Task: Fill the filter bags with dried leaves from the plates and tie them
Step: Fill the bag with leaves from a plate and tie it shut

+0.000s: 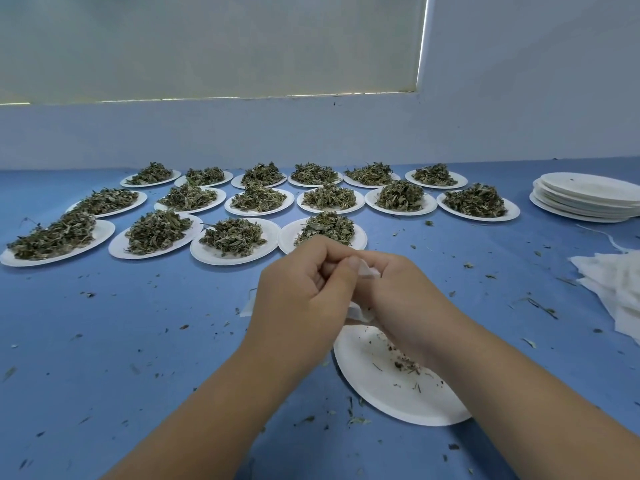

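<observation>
Both hands meet at the middle of the blue table. My left hand and my right hand pinch one white filter bag between curled fingers; most of the bag is hidden inside the hands, and a white fold shows below at the wrists. Under my right wrist lies a nearly bare white plate with only crumbs of dried leaves. Behind the hands, several white plates heaped with dried leaves stand in three rows, the closest one just beyond my fingers.
A stack of bare white plates sits at the far right. A pile of white filter bags lies at the right edge. Leaf crumbs are scattered over the blue table. A pale wall closes the back.
</observation>
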`<state>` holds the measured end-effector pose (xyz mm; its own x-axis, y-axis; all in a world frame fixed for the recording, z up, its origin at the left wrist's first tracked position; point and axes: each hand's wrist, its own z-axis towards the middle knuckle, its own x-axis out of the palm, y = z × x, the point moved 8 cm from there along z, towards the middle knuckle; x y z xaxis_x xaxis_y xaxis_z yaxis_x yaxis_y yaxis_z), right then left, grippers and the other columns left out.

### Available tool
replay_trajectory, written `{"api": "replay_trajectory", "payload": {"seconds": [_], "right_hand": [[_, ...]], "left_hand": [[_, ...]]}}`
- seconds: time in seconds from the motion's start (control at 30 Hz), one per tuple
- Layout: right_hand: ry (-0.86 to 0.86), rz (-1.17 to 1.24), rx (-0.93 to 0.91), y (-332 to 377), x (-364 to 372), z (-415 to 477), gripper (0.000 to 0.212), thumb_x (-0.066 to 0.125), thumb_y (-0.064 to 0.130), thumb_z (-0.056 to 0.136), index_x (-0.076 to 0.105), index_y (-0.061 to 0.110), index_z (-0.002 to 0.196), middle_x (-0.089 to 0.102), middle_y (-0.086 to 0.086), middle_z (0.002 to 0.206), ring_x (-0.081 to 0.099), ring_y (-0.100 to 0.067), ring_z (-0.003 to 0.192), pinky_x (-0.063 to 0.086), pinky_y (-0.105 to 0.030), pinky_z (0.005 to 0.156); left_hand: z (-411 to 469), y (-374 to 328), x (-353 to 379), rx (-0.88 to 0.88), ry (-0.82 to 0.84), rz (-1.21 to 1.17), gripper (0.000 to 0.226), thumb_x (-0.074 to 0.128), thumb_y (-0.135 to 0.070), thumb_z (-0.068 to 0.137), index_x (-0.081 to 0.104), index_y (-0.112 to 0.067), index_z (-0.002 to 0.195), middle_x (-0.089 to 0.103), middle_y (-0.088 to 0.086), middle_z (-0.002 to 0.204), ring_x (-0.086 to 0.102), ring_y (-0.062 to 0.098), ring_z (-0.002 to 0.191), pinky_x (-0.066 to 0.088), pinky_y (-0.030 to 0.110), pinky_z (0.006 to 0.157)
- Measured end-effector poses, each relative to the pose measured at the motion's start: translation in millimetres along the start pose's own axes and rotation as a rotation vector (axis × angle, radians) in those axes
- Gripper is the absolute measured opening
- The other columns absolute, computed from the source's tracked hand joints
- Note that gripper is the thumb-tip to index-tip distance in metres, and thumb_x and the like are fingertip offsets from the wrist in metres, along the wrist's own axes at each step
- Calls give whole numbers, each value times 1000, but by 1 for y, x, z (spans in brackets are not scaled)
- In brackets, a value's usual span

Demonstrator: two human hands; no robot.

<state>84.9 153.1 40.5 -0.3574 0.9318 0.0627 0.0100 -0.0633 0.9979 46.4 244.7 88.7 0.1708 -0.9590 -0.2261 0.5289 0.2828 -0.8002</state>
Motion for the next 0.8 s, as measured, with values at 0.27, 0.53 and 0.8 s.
{"api": "replay_trajectory", "payload": {"seconds": [0.27, 0.53, 0.8], "right_hand": [[-136, -327, -68, 7, -5, -3, 12, 48, 1, 85, 56, 5, 76, 57, -7, 60, 50, -17, 51, 40, -23, 43], [122, -83, -153, 15, 7, -6, 35, 57, 35, 86, 60, 31, 121, 65, -1, 117, 67, -21, 99, 57, -35, 79], [-20, -534, -298, 11, 5, -3, 68, 78, 23, 73, 46, 41, 130, 42, 14, 130, 62, -9, 91, 53, -37, 87]], "left_hand": [[-8, -9, 11, 71, 63, 60, 11, 62, -3, 89, 67, -7, 80, 45, -18, 45, 49, -5, 42, 33, 1, 44], [4, 5, -22, -46, -135, -55, 12, 64, -22, 87, 72, -25, 78, 64, -5, 62, 57, 9, 53, 50, 22, 52], [11, 19, -27, -215, -121, -439, 13, 63, -27, 73, 72, -20, 68, 48, -5, 46, 34, 4, 35, 30, 12, 35]]}}
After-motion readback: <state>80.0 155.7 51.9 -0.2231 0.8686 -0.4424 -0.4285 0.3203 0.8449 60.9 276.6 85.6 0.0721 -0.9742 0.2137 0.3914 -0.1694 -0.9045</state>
